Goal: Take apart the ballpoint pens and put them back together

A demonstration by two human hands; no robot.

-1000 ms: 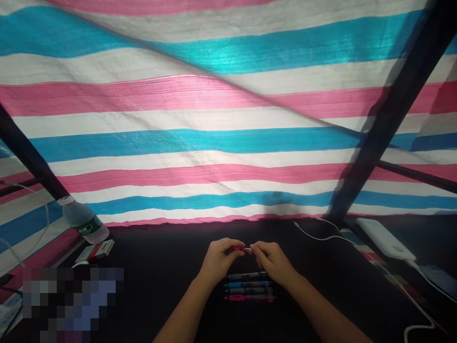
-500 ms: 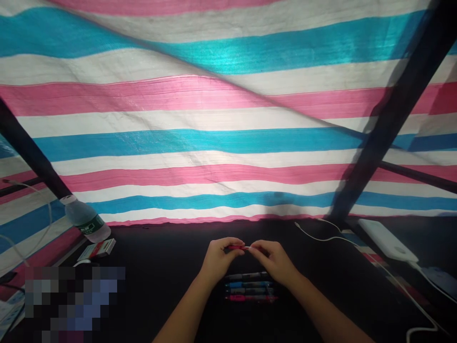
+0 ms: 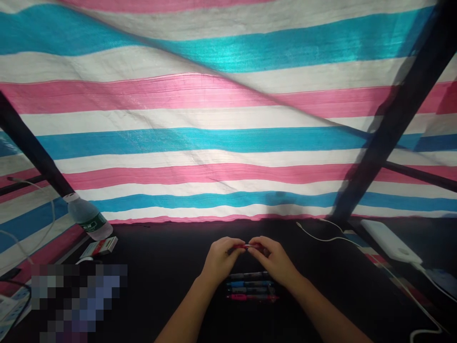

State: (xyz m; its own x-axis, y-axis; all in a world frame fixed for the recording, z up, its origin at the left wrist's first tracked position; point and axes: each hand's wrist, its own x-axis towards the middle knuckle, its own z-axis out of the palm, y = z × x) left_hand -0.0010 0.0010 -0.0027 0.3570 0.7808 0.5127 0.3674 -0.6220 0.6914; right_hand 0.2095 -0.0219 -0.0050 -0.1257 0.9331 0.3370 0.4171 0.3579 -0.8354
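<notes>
A red pen (image 3: 246,246) is held level between my two hands over the black table, its middle pale and its ends largely covered by fingers. My left hand (image 3: 221,259) pinches the pen's left part between thumb and fingers. On the other side my right hand (image 3: 273,259) grips its right part the same way. Whether the pen is whole or in two parts I cannot tell. Just below the hands, several pens lie in a row: a dark pen (image 3: 246,275), a blue pen (image 3: 237,284), another dark pen (image 3: 246,290) and a pink-red pen (image 3: 239,297).
At the left stand a plastic bottle (image 3: 89,219) and a small box (image 3: 100,247). A white power bank (image 3: 389,242) with a cable (image 3: 428,276) lies at the right. Behind the black table (image 3: 160,267) hangs a striped sheet (image 3: 214,143) between dark posts.
My hands stay shut on the red pen; more red now shows at my right fingers and less at my left. The whole view has shifted slightly.
</notes>
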